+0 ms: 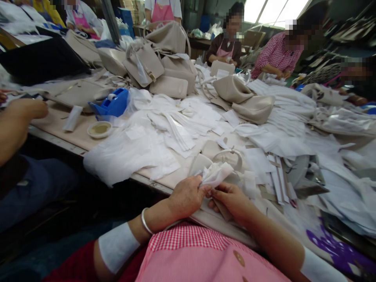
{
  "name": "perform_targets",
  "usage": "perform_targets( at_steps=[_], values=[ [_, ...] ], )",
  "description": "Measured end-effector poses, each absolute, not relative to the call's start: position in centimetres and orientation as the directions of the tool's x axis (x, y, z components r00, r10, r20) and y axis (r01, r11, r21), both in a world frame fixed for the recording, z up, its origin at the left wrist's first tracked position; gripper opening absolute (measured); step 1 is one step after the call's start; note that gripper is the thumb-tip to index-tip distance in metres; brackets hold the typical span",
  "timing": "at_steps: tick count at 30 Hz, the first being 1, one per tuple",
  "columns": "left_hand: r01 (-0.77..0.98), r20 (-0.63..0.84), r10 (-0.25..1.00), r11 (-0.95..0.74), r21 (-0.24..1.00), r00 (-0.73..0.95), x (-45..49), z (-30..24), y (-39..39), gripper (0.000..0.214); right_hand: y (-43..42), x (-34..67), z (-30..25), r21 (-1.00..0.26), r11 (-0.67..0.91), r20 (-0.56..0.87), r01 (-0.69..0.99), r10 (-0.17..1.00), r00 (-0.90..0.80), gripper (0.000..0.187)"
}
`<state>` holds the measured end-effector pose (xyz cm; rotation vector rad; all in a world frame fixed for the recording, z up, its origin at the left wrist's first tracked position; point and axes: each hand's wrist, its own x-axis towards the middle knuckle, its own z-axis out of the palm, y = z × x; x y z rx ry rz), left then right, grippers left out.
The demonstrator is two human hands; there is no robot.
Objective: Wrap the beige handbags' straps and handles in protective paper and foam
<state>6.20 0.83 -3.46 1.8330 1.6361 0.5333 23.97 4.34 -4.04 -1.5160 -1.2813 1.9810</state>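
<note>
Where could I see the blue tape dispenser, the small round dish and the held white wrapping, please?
Blue tape dispenser [116,104], head view: its body.
Small round dish [99,136], head view: front rim.
Held white wrapping [219,174], head view: crumpled upper part.

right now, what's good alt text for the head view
A person's left hand and right hand meet at crumpled white wrapping by the near edge of a crowded worktable. Beige handbags, white sheets and a blue tape dispenser lie beyond.

The table [53,121] bears a blue dispenser [114,103]; a dish [101,136] sits just in front of the dispenser, a folded paper [73,118] to its left, a flat bag [85,94] behind it, piled bags [152,58] farther back, white sheets [179,121] to its right and, farther right, a handled bag [210,149]
</note>
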Motion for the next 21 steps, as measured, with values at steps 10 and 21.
perform_targets(
  at_steps=[10, 21],
  values=[
    [0.691, -0.062, 0.983, -0.076, 0.719, 0.172, 5.9, -3.7, 0.9, 0.035, 4.3, 23.0, -4.4, -0.775, -0.612, -0.472, -0.157, 0.726, -0.501, 0.022],
    [0.603, -0.002, 0.98, -0.121, 0.789, 0.199, 6.1, -4.0, 0.8, 0.038, 3.0, 21.5, -4.6, -0.672, -0.628, -0.53, -0.393, 0.778, -0.337, 0.021]
  ],
)
